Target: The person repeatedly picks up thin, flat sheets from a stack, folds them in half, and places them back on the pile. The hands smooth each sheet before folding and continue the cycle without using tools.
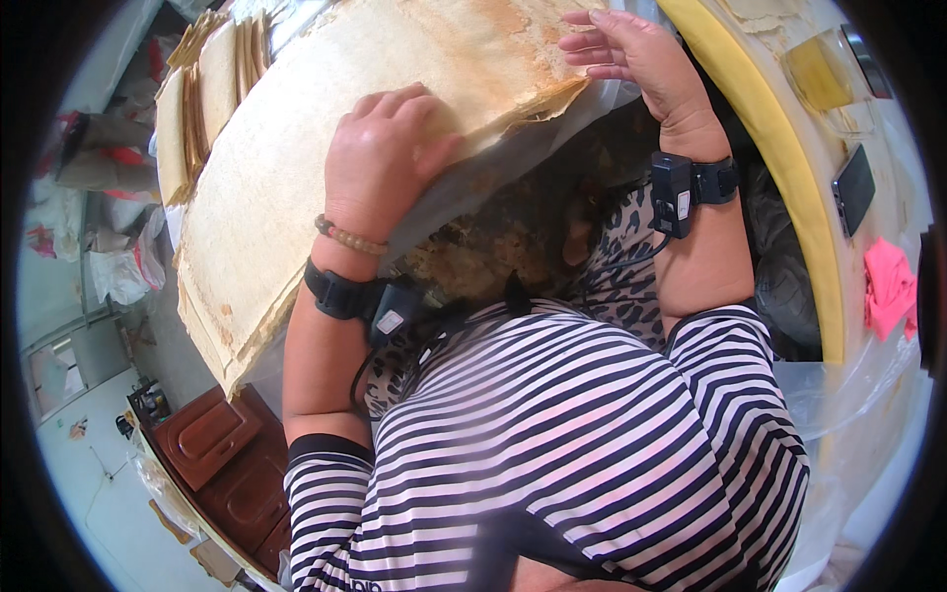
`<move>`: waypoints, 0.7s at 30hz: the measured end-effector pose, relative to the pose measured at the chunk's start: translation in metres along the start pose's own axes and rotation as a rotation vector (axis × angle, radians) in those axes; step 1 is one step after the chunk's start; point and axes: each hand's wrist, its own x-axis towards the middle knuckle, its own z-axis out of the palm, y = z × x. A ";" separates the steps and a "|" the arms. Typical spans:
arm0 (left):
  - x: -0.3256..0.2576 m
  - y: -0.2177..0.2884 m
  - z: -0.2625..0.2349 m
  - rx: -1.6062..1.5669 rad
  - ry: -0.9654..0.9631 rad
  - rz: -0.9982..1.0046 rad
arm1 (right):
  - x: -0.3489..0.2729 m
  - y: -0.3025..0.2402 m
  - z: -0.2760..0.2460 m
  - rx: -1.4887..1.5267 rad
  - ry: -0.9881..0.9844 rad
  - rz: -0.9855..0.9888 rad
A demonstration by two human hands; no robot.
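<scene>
The single view comes from the left of two side-by-side fisheye cameras on the person's head, looking steeply down and forward, upright and unmirrored. The striped shirt (562, 434) fills the lower middle, close below the lens; the left hand (395, 138) and right hand (646, 64) are farther off, toward the top. On the right, the yellow edge of the worktop (779, 178) bows outward, and dark lens borders close off both sides
</scene>
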 end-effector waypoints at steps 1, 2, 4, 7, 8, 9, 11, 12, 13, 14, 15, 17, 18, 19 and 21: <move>0.000 0.003 0.001 0.046 -0.029 -0.009 | 0.000 0.002 -0.002 -0.100 -0.004 -0.045; 0.000 0.005 0.002 0.046 -0.061 -0.013 | 0.001 0.004 -0.002 -0.199 -0.006 -0.088; 0.000 0.011 0.004 0.042 -0.147 -0.047 | 0.003 0.009 -0.002 -0.302 0.001 -0.153; 0.002 0.019 0.003 0.101 -0.200 -0.081 | 0.007 0.014 0.001 -0.221 0.024 -0.166; 0.004 0.021 0.002 0.063 -0.147 -0.046 | 0.007 0.014 0.001 -0.133 0.019 -0.125; 0.007 0.024 0.002 0.024 -0.092 -0.007 | 0.008 0.014 0.002 -0.045 0.017 -0.087; 0.016 0.031 0.006 -0.025 0.002 0.015 | 0.007 0.013 0.001 -0.216 0.053 -0.179; 0.022 0.037 0.012 -0.033 0.038 -0.007 | 0.005 0.013 0.001 -0.302 0.067 -0.222; 0.027 0.042 0.018 -0.044 0.044 -0.043 | 0.002 0.012 0.002 -0.332 0.033 -0.172; 0.032 0.044 0.022 -0.027 -0.007 -0.073 | 0.001 0.011 0.004 -0.362 -0.001 -0.122; 0.034 0.046 0.026 0.003 0.018 -0.060 | -0.001 0.010 0.006 -0.384 -0.034 -0.080; 0.037 0.046 0.031 0.068 -0.033 -0.082 | -0.003 0.008 0.012 -0.411 -0.069 0.014; 0.037 0.044 0.031 0.012 -0.020 -0.074 | -0.004 0.007 0.015 -0.411 -0.078 0.018; 0.035 0.042 0.031 -0.043 -0.010 -0.066 | -0.005 0.006 0.017 -0.391 -0.109 -0.002; 0.033 0.037 0.029 -0.114 -0.003 -0.054 | -0.006 0.004 0.019 -0.369 -0.086 0.005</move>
